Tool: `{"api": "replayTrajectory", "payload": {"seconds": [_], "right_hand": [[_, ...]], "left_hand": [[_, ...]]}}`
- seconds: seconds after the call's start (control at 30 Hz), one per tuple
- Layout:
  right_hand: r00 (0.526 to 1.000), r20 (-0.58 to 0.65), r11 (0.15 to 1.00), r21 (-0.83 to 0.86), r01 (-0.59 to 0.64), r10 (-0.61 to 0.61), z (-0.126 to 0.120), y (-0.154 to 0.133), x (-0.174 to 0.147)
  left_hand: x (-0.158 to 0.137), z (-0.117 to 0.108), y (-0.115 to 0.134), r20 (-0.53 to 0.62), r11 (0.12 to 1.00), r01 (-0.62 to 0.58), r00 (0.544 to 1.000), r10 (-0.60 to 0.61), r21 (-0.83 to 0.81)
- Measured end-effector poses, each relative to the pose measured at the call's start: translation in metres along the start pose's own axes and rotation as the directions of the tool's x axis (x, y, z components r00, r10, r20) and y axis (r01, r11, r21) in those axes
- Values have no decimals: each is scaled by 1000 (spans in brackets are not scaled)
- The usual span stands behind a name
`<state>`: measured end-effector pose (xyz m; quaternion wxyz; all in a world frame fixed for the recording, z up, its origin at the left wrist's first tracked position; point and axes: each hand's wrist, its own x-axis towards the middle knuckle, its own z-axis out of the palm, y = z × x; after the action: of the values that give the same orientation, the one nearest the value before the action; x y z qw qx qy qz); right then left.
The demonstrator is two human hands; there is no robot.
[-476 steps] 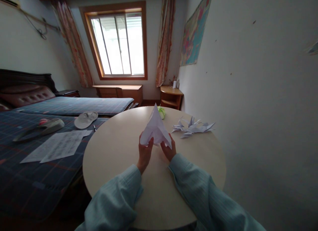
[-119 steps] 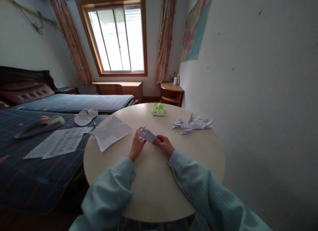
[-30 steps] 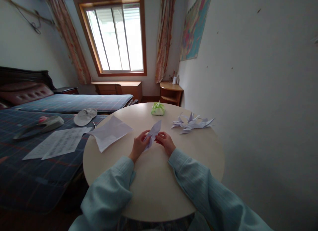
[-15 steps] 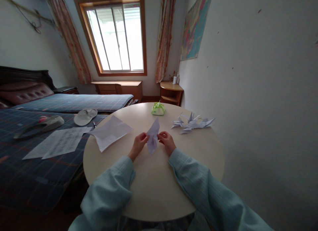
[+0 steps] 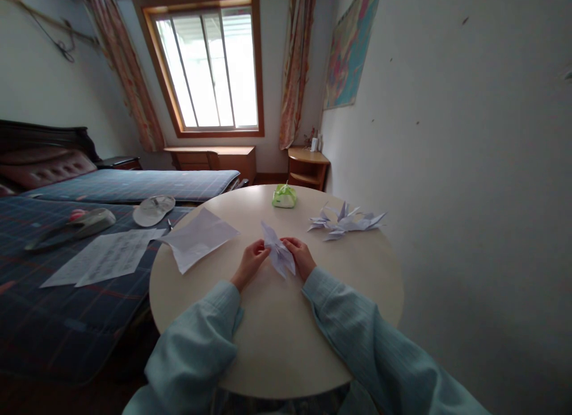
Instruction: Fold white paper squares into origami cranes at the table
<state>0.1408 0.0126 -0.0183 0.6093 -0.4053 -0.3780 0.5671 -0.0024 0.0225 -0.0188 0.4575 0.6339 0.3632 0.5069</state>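
Note:
Between my hands is a piece of folded white paper (image 5: 279,255) with pointed ends, held over the middle of the round table (image 5: 277,337). My left hand (image 5: 251,261) pinches its left side between thumb and fingers. On the opposite side, my right hand (image 5: 300,255) grips the paper's right edge, its fingertips partly behind the fold. Several folded paper cranes (image 5: 346,222) lie in a cluster at the table's right. A loose, creased sheet of white paper (image 5: 201,239) rests at the left, overhanging the edge a little.
A green and white tissue pack (image 5: 284,196) sits at the table's far side. Left of the table, a bed (image 5: 58,325) carries printed sheets (image 5: 107,257), a white cap (image 5: 154,210) and a pen (image 5: 170,224). The white wall (image 5: 469,194) stands close on the right.
The folded paper has turned, its top tip swinging left and its lower points spreading to the right. My right hand has shifted its fingers on it; my left hand stays nearly in place.

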Motion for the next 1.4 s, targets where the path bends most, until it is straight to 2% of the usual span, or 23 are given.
{"api": "replayTrajectory", "payload": {"seconds": [0.2,0.37,0.67,1.03,1.4], "right_hand": [[999,40,1000,2,-13,13,1,-3,-3],[997,76,998,-58,-21,25,1,-2,-6],[999,-14,993,-116,30,-32,-3,4,1],[1000,7,999,-52,-8,9,-5,2,1],[998,-36,999,-7,42,-43,-7,4,6]], "left_hand": [[2,-2,-2,-29,1000,-21,999,21,21],[2,-2,-1,-44,998,-53,998,55,40],[3,-2,-1,-46,999,-35,998,37,39],[5,-5,-11,-60,994,-6,998,12,113],[4,-2,-3,-35,991,20,999,-15,133]]}}
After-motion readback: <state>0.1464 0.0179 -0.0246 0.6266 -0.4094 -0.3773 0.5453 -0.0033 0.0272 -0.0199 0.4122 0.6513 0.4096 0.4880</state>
